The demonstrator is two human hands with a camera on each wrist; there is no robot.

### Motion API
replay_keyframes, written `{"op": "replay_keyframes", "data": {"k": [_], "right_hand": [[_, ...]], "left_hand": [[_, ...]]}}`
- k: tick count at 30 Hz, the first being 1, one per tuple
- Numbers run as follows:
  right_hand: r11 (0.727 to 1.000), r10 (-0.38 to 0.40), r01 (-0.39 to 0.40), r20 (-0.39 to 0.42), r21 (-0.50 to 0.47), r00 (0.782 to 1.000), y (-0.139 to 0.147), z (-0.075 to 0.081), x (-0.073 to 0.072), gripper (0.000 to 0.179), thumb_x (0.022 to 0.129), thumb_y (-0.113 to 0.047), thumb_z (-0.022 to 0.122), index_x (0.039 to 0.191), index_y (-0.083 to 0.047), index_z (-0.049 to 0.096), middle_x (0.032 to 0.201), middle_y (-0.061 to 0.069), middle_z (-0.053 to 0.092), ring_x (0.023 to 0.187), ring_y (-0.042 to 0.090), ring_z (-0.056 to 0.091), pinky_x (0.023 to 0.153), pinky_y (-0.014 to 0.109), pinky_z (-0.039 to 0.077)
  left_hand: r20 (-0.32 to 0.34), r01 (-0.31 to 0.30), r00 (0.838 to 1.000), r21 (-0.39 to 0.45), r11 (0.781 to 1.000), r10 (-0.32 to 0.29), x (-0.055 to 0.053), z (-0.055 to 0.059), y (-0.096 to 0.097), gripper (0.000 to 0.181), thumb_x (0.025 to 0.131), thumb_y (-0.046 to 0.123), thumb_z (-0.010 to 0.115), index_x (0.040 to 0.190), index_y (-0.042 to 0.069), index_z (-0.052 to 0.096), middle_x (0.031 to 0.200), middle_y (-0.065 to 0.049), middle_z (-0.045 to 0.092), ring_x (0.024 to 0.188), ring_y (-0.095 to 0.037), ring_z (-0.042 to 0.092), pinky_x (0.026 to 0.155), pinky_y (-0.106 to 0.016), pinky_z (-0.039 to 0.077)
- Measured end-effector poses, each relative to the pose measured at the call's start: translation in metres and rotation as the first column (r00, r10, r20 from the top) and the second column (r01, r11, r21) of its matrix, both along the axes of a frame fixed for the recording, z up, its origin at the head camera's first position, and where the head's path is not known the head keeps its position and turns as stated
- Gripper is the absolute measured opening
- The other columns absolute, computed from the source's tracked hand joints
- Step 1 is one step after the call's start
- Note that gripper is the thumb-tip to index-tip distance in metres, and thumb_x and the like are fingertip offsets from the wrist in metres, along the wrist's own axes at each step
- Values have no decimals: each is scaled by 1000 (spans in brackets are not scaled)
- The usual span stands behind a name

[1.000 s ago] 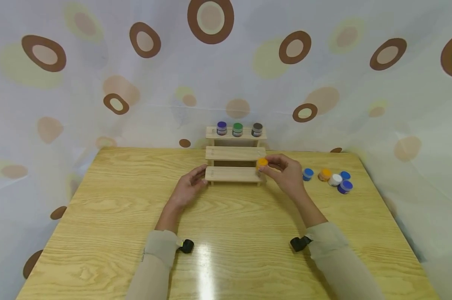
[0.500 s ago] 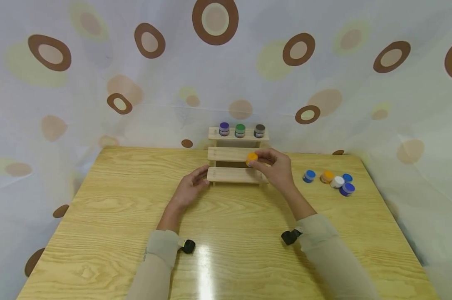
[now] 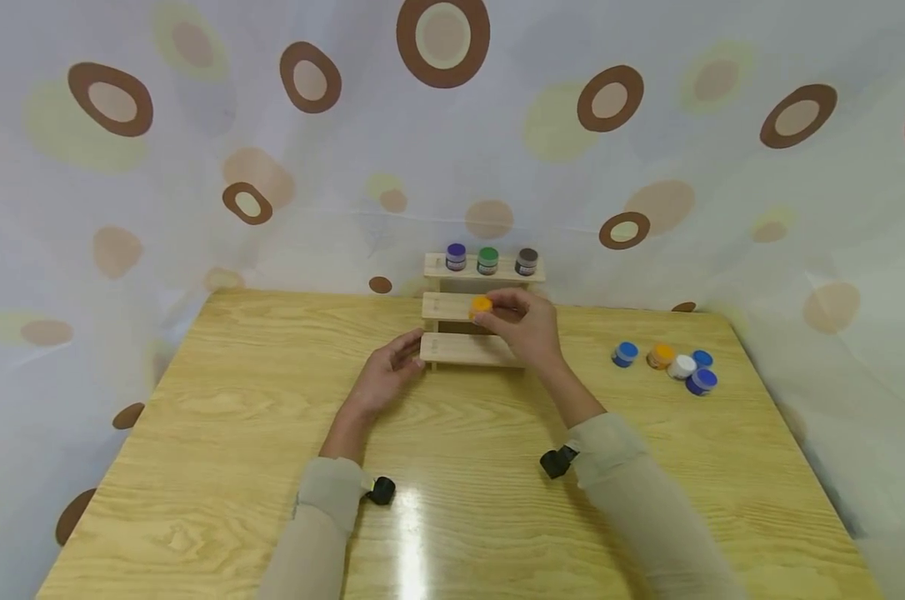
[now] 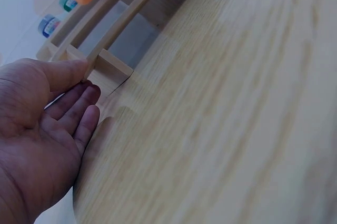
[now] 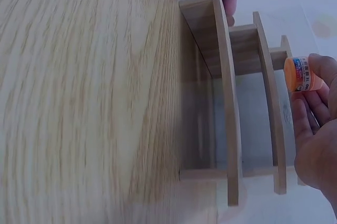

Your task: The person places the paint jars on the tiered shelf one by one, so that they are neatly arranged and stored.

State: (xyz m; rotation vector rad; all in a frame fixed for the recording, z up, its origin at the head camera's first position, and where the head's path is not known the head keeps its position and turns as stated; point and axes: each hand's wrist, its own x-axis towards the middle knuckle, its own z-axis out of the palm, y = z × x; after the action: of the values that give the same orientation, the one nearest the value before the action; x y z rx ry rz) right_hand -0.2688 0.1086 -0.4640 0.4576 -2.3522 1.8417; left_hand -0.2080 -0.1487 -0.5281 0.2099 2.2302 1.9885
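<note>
In the head view, a three-tier wooden display stand (image 3: 467, 350) stands on the table. My right hand (image 3: 531, 329) pinches an orange-lidded paint jar (image 3: 480, 307) between thumb and fingers, over the middle tier. Its printed label faces the camera in the right wrist view, where the small jar (image 5: 304, 74) is held off the shelf boards. My left hand (image 3: 385, 375) holds the left end of the lowest tier, its thumb (image 4: 68, 74) at the board's edge and the fingers curled beside the side piece. Purple (image 3: 456, 257), green (image 3: 487, 261) and dark brown (image 3: 527, 262) paint jars line the top tier.
Right of the stand, several more jars sit on the wood-grain table (image 3: 452, 467): a blue one (image 3: 625, 354), an orange one (image 3: 661, 357), a white one (image 3: 682, 367), another blue and a purple-blue one (image 3: 702, 382). A patterned curtain (image 3: 332, 150) hangs behind.
My right hand has carried the orange jar leftward and up, from the right end of the lowest tier to over the middle tier. My left hand stays at the stand's left end.
</note>
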Motion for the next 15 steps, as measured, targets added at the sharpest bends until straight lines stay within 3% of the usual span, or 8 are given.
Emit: {"op": "replay_keyframes", "data": {"k": [15], "right_hand": [[999, 20, -20, 4, -41, 1000, -29, -7, -7, 33, 90, -9, 87, 119, 0, 75, 115, 16, 74, 107, 30, 75, 88, 25, 63]], "left_hand": [[-9, 1, 1000, 3, 1000, -1, 0, 0, -3, 57, 108, 10, 61, 162, 9, 43, 160, -11, 50, 150, -26, 45, 125, -42, 37]]}}
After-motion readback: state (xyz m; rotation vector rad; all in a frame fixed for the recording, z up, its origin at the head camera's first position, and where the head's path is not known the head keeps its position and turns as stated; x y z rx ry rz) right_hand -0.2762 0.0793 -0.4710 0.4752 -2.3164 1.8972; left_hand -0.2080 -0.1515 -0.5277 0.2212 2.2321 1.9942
